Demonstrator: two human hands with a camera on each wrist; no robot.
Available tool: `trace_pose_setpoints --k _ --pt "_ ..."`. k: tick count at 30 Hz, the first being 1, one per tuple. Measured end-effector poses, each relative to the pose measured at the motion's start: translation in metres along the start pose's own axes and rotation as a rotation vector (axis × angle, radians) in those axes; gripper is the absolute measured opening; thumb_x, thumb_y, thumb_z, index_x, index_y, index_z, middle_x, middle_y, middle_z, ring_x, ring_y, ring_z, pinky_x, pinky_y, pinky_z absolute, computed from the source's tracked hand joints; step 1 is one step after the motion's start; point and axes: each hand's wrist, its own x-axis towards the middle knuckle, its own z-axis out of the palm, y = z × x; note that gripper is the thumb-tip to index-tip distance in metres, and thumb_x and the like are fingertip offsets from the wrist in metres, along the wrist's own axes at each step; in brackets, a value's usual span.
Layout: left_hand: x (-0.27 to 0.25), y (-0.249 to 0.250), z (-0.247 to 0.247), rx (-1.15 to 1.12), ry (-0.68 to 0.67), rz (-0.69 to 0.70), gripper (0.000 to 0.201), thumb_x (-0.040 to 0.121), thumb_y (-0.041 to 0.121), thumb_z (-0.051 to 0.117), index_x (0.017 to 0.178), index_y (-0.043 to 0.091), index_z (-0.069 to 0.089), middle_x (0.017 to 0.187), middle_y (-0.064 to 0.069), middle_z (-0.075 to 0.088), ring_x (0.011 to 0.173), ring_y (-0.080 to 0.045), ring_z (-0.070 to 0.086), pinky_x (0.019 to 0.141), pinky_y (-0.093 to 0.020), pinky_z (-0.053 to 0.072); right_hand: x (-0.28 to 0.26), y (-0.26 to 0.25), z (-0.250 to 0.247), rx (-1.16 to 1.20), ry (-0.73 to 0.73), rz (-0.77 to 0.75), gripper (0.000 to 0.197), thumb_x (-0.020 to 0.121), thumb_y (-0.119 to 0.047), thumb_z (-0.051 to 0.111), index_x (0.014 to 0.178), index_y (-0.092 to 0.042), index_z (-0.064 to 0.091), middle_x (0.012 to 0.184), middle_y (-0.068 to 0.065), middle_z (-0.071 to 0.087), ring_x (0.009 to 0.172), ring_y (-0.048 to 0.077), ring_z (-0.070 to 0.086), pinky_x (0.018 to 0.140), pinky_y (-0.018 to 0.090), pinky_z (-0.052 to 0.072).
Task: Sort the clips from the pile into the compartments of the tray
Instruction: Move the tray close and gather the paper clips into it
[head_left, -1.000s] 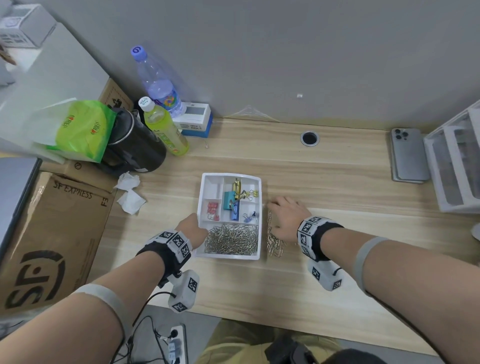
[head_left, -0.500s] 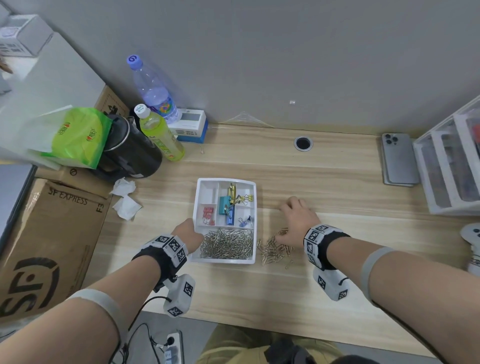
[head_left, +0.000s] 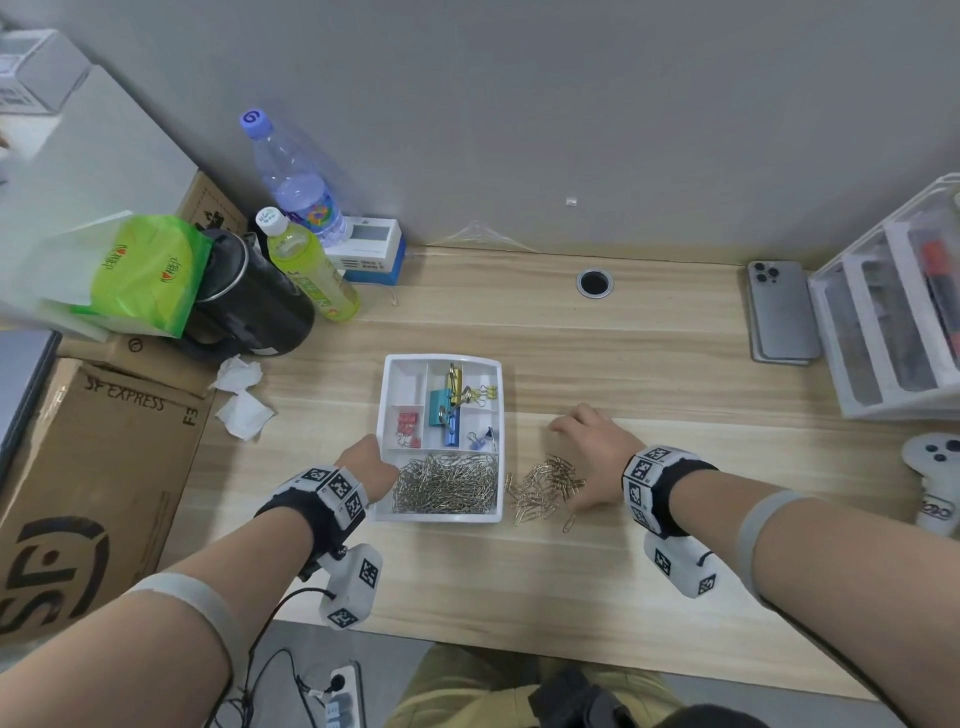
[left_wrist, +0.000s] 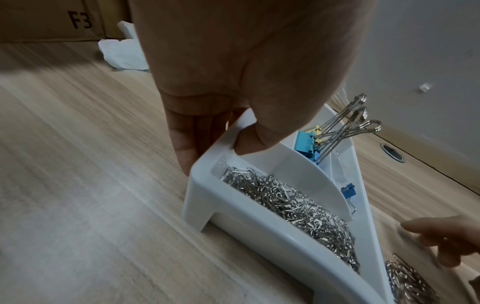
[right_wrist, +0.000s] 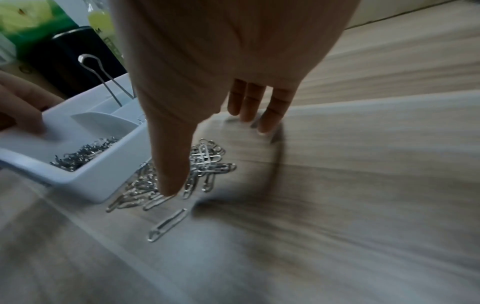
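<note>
Our right hand (head_left: 597, 457) lies flat with fingers spread on the surface (head_left: 649, 364), the clips (head_left: 545, 486) at its 9 o'clock, just beside the tray (head_left: 442, 517). Our left hand (head_left: 371, 465) pinches the tray's rim at 8 o'clock, so the right is nearer.

head: bright, edge distortion | wrists: dim, motion-blurred, shadowed
</note>
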Motion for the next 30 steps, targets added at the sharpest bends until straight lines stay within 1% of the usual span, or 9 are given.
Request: trace_pose_setpoints --k 3,6,9,12,16,18,21,24,30 --pt "0.001 0.0 0.0 -0.014 -0.002 -0.002 0.033 0.085 0.012 0.05 0.118 0.008 0.051 0.096 -0.012 0.062 0.079 -0.027 0.063 0.051 -0.028 0.046 -0.006 0.009 -0.001 -0.066 -0.031 0.063 0.122 0.038 -0.047 0.092 0.141 -0.02 0.032 0.132 -0.003 0.032 0.12 0.017 0.041 0.099 0.033 0.047" --pt "0.004 -0.002 0.001 -0.015 -0.002 -0.001 0.035 0.082 0.013 0.05 0.118 0.01 0.053 0.094 -0.012 0.064 0.078 -0.026 0.064 0.051 -0.028 0.047 -0.01 0.008 0.006 -0.068 -0.071 0.052 0.117 0.043 -0.041 0.093 0.14 -0.017 0.032 0.13 -0.004 0.032 0.111 0.017 0.051 0.093 0.029 0.049" --pt "0.008 -0.005 0.002 -0.011 -0.005 0.003 0.035 0.08 0.013 0.05 0.115 0.008 0.055 0.09 -0.011 0.064 0.075 -0.025 0.064 0.052 -0.028 0.048 -0.009 0.0 0.02 -0.001 -0.059 -0.024 0.106 0.052 -0.036 0.092 0.14 -0.017 0.036 0.128 -0.004 0.037 0.106 0.017 0.054 0.091 0.027 0.047" --pt "0.009 -0.005 0.003 -0.008 0.005 0.005 0.031 0.081 0.013 0.051 0.11 0.003 0.055 0.088 -0.011 0.063 0.077 -0.026 0.063 0.054 -0.029 0.045 -0.005 -0.012 0.029 0.068 -0.033 -0.079 0.088 0.062 -0.036 0.088 0.135 -0.018 0.043 0.123 -0.002 0.043 0.104 0.019 0.056 0.092 0.032 0.048" --pt "0.008 -0.003 0.005 -0.006 0.023 -0.009 0.027 0.086 0.013 0.052 0.111 0.005 0.049 0.095 -0.01 0.059 0.083 -0.025 0.061 0.057 -0.029 0.043 0.001 -0.022 0.03 0.1 -0.02 -0.079 0.071 0.076 -0.032 0.08 0.135 -0.016 0.045 0.122 0.001 0.044 0.106 0.021 0.055 0.095 0.037 0.047" --pt "0.007 -0.003 0.005 -0.007 0.017 -0.012 0.025 0.088 0.013 0.052 0.112 0.008 0.046 0.095 -0.009 0.057 0.083 -0.025 0.059 0.057 -0.029 0.043 0.001 -0.025 0.031 0.095 0.009 -0.079 0.078 0.071 -0.038 0.081 0.136 -0.016 0.044 0.124 0.001 0.042 0.112 0.02 0.05 0.097 0.035 0.046" --pt "0.006 -0.005 0.004 -0.005 0.019 -0.009 0.023 0.087 0.013 0.051 0.109 0.006 0.048 0.094 -0.01 0.058 0.083 -0.027 0.06 0.059 -0.03 0.045 0.0 -0.031 0.035 0.049 0.051 -0.087 0.101 0.051 -0.046 0.084 0.139 -0.022 0.039 0.129 -0.001 0.036 0.118 0.018 0.038 0.098 0.032 0.045" --pt "0.006 -0.005 0.005 -0.004 0.027 0.012 0.024 0.086 0.013 0.051 0.109 0.006 0.049 0.098 -0.011 0.06 0.088 -0.028 0.061 0.063 -0.031 0.045 0.001 -0.04 0.041 -0.036 0.067 -0.12 0.109 0.05 -0.051 0.085 0.143 -0.021 0.035 0.133 -0.001 0.035 0.12 0.019 0.035 0.101 0.03 0.042" --pt "0.006 -0.007 0.006 -0.036 0.03 0.036 0.028 0.087 0.017 0.053 0.113 0.008 0.049 0.102 -0.01 0.061 0.092 -0.027 0.062 0.074 -0.036 0.052 0.005 -0.052 0.045 0.066 0.115 -0.067 0.076 0.07 -0.047 0.081 0.135 -0.023 0.049 0.128 0.0 0.041 0.116 0.021 0.036 0.101 0.037 0.041"
